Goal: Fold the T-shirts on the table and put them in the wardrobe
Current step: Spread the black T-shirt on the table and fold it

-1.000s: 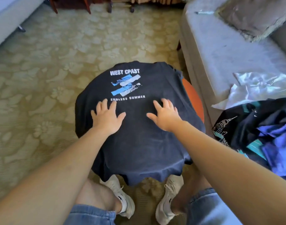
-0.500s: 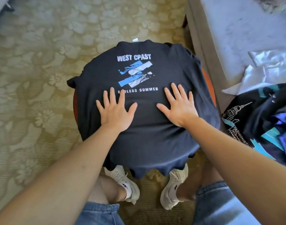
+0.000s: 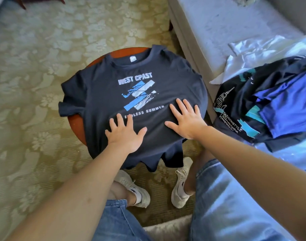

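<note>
While one navy T-shirt (image 3: 103,94) lies spread front-up over the round table (image 3: 75,126), two hands press it flat: left hand (image 3: 125,134) and right hand (image 3: 187,121), fingers splayed. One heap of T-shirts (image 3: 263,105) sits on the sofa (image 3: 218,26) beside it.

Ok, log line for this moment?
navy T-shirt: spread unfolded on round table | left hand: flat on it | right hand: flat on it

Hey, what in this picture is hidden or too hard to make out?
Head view only.
- Table: mostly covered by the navy T-shirt.
- Print's lower line: letters hidden under the left hand.
- Pile of shirts: overlapping, cut by the right edge; count unclear.
- Wardrobe: out of frame.
</note>
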A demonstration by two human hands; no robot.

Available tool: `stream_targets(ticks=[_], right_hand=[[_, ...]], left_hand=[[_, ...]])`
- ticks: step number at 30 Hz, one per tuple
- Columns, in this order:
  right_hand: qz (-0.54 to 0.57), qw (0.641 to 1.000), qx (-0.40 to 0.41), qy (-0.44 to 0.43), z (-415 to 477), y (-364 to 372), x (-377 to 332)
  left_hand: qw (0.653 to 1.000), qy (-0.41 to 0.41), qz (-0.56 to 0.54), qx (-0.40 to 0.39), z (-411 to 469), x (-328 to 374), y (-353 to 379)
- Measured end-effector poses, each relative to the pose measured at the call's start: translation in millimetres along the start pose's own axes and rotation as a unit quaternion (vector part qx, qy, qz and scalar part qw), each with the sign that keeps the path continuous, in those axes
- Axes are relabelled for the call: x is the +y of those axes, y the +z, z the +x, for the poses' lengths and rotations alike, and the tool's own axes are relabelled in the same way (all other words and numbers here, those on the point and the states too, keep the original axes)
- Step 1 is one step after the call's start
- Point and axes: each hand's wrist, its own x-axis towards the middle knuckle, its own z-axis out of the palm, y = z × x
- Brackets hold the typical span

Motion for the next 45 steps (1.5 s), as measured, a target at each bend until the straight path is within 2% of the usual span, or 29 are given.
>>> stream_targets(ticks=[5,10,14,16,19,22,25,30,35,38,41,45], right_hand=[[-0.012,0.999,-0.039,-0.013,-15.4,-5.5,4.4],[0.006,0.999,0.016,-0.030,-28.9,-7.1,-5.1],[0.008,1.000,0.006,-0.026,5.5,-17.4,-32.6],[-0.012,0.999,0.015,-0.044,25.3,-23.0,-51.9],[-0.039,0.997,0.000,-0.074,54.7,-28.0,-81.0],[-0.003,0.999,-0.016,-0.051,80.3,-26.5,-96.7],[-0.029,0.999,0.011,-0.039,85.3,-12.6,-93.7],[-0.032,0.999,0.029,-0.001,70.3,-6.8,-70.4],[-0.026,0.999,-0.011,0.035,52.1,-16.3,-46.0],[0.034,0.998,0.001,0.058,64.0,-34.4,-63.0],[0.075,0.997,0.026,0.022,82.5,-39.4,-100.8],[0.040,0.999,0.018,0.013,97.3,-14.3,-127.9]], left_hand=[[0.999,0.013,0.002,0.031,-3.0,-17.4,-21.6],[1.000,-0.005,-0.021,0.022,11.1,-48.3,-23.3],[0.998,-0.004,-0.016,0.060,31.9,-55.4,-16.9],[0.994,-0.025,-0.030,0.101,46.6,-58.9,-16.9],[0.990,-0.064,-0.055,0.111,65.3,-65.9,-14.6],[0.986,-0.070,-0.051,0.139,65.0,-64.8,-0.1],[0.981,-0.073,-0.059,0.171,61.9,-59.8,6.6],[0.978,-0.071,-0.090,0.172,60.0,-40.3,5.9],[0.983,-0.042,-0.107,0.146,46.5,-8.5,6.2],[0.966,-0.045,-0.151,0.205,45.6,-18.6,-4.4],[0.948,-0.077,-0.170,0.258,53.5,-43.0,-13.4],[0.924,-0.174,-0.212,0.265,69.3,-80.2,-11.9]])
